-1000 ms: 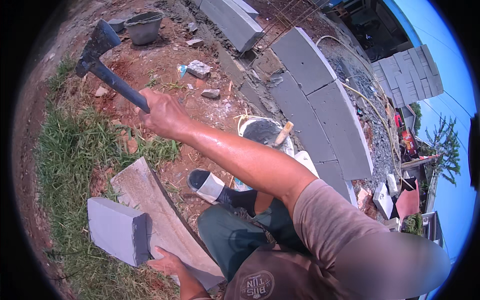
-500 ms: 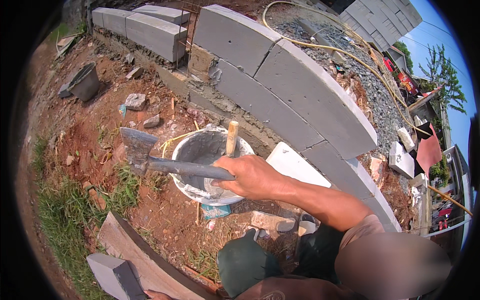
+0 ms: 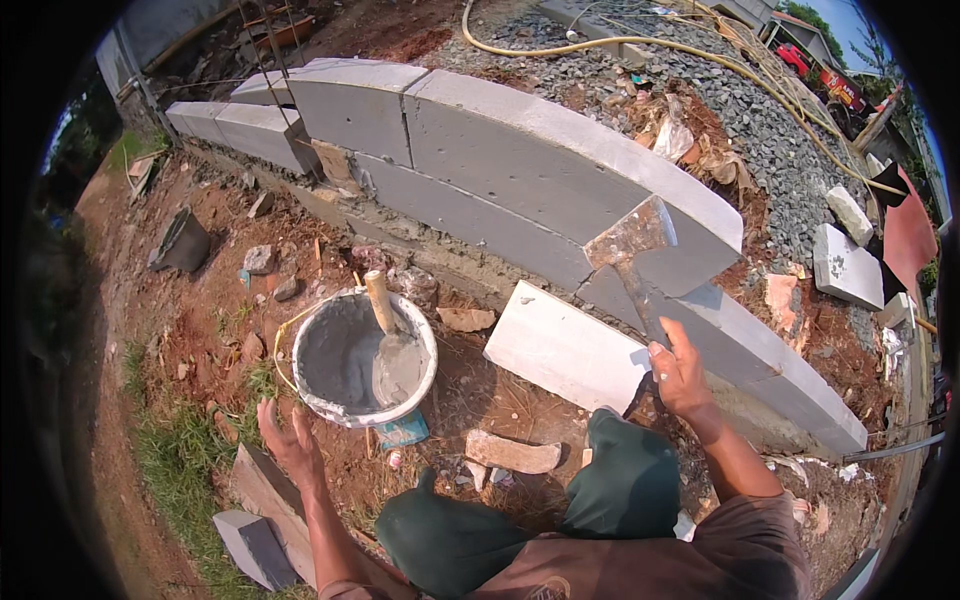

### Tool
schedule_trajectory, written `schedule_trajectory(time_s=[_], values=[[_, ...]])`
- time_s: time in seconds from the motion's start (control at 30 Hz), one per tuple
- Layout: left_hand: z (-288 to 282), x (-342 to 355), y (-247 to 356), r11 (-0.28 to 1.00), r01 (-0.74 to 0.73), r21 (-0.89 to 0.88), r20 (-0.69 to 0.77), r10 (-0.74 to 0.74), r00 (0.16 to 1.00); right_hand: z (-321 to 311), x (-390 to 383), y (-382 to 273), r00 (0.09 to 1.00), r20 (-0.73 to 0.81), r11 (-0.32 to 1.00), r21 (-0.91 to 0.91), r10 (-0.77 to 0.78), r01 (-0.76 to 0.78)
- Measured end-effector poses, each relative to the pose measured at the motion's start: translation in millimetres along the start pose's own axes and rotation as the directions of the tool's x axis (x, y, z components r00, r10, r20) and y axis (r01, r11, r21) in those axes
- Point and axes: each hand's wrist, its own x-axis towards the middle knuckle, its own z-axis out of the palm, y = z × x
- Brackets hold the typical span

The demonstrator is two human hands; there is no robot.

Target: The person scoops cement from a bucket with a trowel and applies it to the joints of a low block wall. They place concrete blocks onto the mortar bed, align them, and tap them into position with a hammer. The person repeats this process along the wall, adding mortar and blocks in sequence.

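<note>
My right hand grips the handle of a rusty hatchet, its worn head raised in front of the grey block wall. To the left, my left hand is open with fingers apart, holding nothing, near the bucket's lower left side. The white bucket contains wet grey mortar. A trowel with a wooden handle stands in it, its blade coated with mortar. Between the bucket and the hatchet, a pale rectangular block lies flat on the ground along the wall's foot.
A grey block and a board lie at lower left beside grass. A broken block piece rests before my knees. A dark bucket leans farther left. Behind the wall are gravel and a yellow hose.
My right hand has carried the hatchet from over the bucket rightward to the wall, its head now pointing up. The left hand has left the grey block at lower left and risen, open.
</note>
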Motion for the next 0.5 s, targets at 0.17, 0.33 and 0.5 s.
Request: schedule_trajectory(time_s=[0.17,0.33,0.5], values=[[115.0,120.5,242.3,0.742,-0.669,-0.049,0.136,0.668,0.732,-50.6,62.8,-39.3,0.992,-0.089,0.986,-0.145,-0.092,0.079],[190.9,163.2,381.2,0.601,-0.799,0.017,0.404,0.727,0.555,-59.7,125.1,-43.8,0.985,0.014,0.958,-0.233,-0.169,0.168],[223.1,166.8,407.1,0.635,-0.771,0.053,0.614,0.588,0.526,-64.8,143.6,-52.7,0.964,-0.076,0.934,-0.277,-0.255,0.226]])
